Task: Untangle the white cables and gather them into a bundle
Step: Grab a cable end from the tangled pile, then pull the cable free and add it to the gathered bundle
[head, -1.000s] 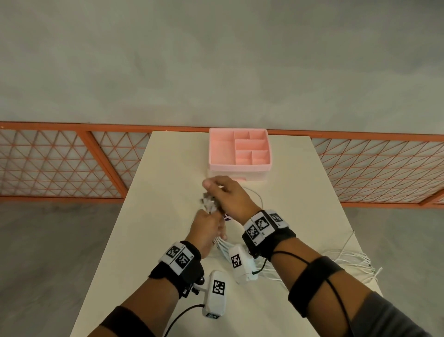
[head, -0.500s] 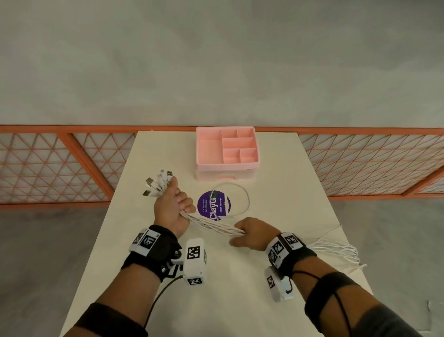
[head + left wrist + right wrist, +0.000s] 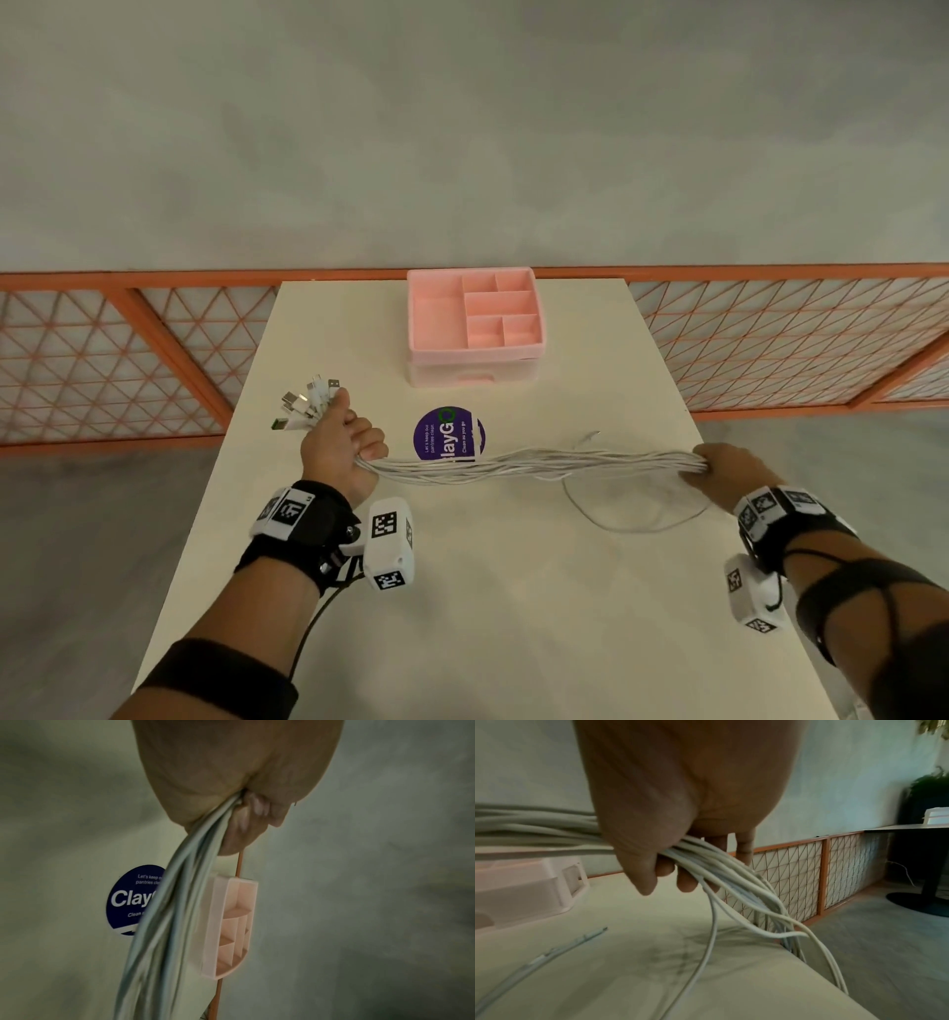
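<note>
Two hands, left grip and right grip, each clasp one bundle of white cables

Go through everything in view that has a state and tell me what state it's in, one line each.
White cables: gathered, stretched between both hands above the table.
Left hand: grips the cables just behind their plugs.
Right hand: fingers curled round the cables; loose ends trail past it.
Single loose white cable: lying looped on the table, outside the bundle.
Pink plastic compartment organiser: visible compartments empty, drawer shut.
</note>
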A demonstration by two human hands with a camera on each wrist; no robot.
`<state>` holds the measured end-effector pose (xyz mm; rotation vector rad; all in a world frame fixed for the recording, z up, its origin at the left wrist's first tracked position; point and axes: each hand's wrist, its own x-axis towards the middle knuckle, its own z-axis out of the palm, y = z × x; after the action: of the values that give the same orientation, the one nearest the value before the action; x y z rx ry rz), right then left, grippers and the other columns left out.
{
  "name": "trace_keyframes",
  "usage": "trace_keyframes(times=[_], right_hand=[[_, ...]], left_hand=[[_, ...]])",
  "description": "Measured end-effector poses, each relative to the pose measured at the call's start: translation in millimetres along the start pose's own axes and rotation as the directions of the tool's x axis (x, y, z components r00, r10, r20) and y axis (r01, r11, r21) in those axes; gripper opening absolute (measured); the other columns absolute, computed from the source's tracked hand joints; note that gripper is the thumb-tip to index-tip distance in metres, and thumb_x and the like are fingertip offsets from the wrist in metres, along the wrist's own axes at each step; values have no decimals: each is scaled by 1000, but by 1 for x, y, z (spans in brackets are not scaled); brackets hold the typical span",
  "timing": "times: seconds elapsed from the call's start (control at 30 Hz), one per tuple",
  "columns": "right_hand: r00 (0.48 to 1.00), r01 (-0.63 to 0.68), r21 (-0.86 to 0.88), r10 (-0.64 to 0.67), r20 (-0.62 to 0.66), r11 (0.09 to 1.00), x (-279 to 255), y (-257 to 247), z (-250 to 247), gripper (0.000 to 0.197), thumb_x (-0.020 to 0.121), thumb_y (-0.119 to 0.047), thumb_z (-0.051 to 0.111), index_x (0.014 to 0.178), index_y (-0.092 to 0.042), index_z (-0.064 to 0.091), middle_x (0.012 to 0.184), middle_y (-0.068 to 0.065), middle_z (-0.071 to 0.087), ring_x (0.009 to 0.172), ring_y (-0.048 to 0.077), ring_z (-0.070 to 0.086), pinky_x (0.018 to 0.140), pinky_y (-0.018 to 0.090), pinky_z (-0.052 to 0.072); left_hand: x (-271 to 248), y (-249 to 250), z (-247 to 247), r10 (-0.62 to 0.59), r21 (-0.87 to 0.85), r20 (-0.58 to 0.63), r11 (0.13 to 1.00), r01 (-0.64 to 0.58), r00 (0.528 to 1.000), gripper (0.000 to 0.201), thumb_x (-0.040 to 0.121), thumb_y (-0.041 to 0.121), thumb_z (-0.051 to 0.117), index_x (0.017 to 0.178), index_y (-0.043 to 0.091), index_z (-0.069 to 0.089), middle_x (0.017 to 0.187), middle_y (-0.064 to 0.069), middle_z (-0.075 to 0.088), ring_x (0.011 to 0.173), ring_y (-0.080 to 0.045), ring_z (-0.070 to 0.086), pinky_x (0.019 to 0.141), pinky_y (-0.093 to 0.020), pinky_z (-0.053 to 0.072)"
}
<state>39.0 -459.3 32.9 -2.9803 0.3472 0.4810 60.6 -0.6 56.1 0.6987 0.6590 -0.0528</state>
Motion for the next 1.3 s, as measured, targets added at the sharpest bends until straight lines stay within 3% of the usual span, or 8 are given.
trace_keyframes(times=[0.33, 0.57, 0.7, 0.8, 0.93, 1.07, 1.2, 1.3], right_hand=[[962, -272, -311, 246, -120, 911, -4, 6, 16, 14, 92, -40, 51, 91, -28, 60, 79, -9, 52, 90, 18, 46, 83, 36, 43], [825, -472, -85, 406, -392, 877, 2, 23, -20, 14, 90, -14, 49, 103, -11, 53, 102, 13, 56, 100, 36, 52, 85, 48, 45], [892, -448, -275, 407, -195, 851, -3, 21, -8, 19, 91, -31, 54, 107, -22, 59, 100, 2, 52, 110, 30, 48, 93, 45, 47], [890, -384, -320, 439, 122, 866, 2, 25, 19, 49, 72, -53, 72, 112, -26, 59, 104, -3, 52, 115, 29, 45, 100, 50, 43], [918, -79, -302, 187, 349, 950, -7, -24, 13, 99, 56, -55, 86, 141, -28, 42, 137, 1, 47, 131, 31, 39, 106, 43, 39], [875, 277, 257, -354, 330, 926, -30, -135, -24, 115, 55, -58, 88, 151, -36, 27, 151, -9, 41, 136, 14, 40, 115, 36, 31], [713, 480, 575, -676, 185, 663, -65, -248, -18, 81, 64, -52, 85, 133, -30, 48, 119, -9, 62, 107, 7, 59, 96, 25, 45], [754, 518, 545, -653, 73, 659, -70, -281, 4, 18, 84, -37, 70, 86, -26, 56, 78, -6, 62, 70, 14, 61, 69, 29, 49]], left_hand=[[-3, 16, 3, 61, -37, 18, 997, -61, 998, 45, 101, 43, 54, 66, 20, 37, 45, 9, 28, 33, -6, 24, 33, -16, 21], [-10, -4, 13, 16, 37, 10, 999, -16, 1000, 44, 99, 42, 58, 66, 20, 39, 49, 8, 28, 35, -6, 23, 32, -18, 21], [-13, -6, 20, 12, 83, 33, 996, -14, 999, 42, 99, 40, 58, 66, 21, 40, 49, 8, 28, 35, -6, 23, 32, -17, 20], [-19, -2, 24, 31, 70, 49, 997, -34, 998, 42, 100, 41, 57, 67, 20, 40, 50, 8, 28, 36, -6, 22, 33, -18, 19], [-24, -2, 32, 37, 85, 79, 995, -44, 996, 43, 100, 40, 57, 67, 20, 38, 50, 8, 27, 36, -6, 22, 34, -17, 20], [-28, -11, 40, 22, 108, 117, 994, -35, 993, 44, 99, 40, 59, 66, 20, 37, 51, 7, 27, 38, -7, 22, 34, -19, 21], [-35, -25, 48, 30, 93, 118, 995, -41, 993, 44, 98, 39, 60, 65, 19, 38, 52, 6, 27, 39, -8, 23, 36, -21, 22], [-35, -22, 45, 42, 34, 69, 998, -45, 997, 43, 97, 36, 63, 63, 19, 41, 51, 6, 28, 37, -8, 26, 36, -20, 25]])
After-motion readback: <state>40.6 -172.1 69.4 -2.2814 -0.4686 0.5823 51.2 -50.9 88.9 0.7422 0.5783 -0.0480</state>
